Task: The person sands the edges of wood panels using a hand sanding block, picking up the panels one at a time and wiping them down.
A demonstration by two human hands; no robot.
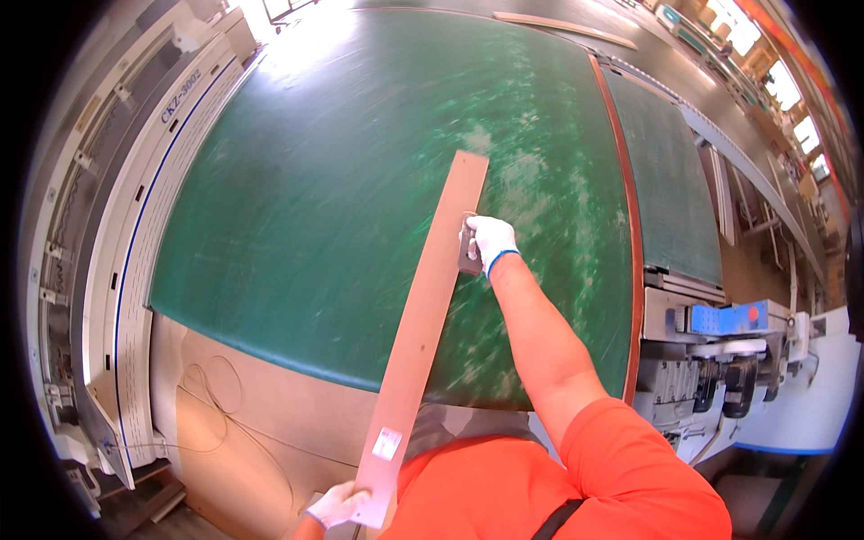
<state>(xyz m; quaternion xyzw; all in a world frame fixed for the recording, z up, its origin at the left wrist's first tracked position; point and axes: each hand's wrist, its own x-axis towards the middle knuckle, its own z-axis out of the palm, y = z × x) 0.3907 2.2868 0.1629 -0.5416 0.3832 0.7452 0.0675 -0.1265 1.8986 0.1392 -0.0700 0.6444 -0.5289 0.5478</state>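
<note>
A long, narrow pinkish-brown board (418, 346) lies at a slant across the green work surface, its near end sticking out over the front edge. My left hand (337, 504), in a white glove, is closed on that near end. A white label (387, 444) is stuck on the board close by. My right hand (491, 238), also gloved, is closed around a small dark brown block (469, 249) that looks like a sanding block. The block sits against the board's right long edge, toward the far end. My fingers hide part of it.
The green belt surface (297, 225) has pale dusty smears. A long white machine housing (135, 261) borders it on the left. To the right are a reddish-brown edge strip (627, 207) and a machine unit with a blue part (729, 319). A thin cable (216, 405) hangs at lower left.
</note>
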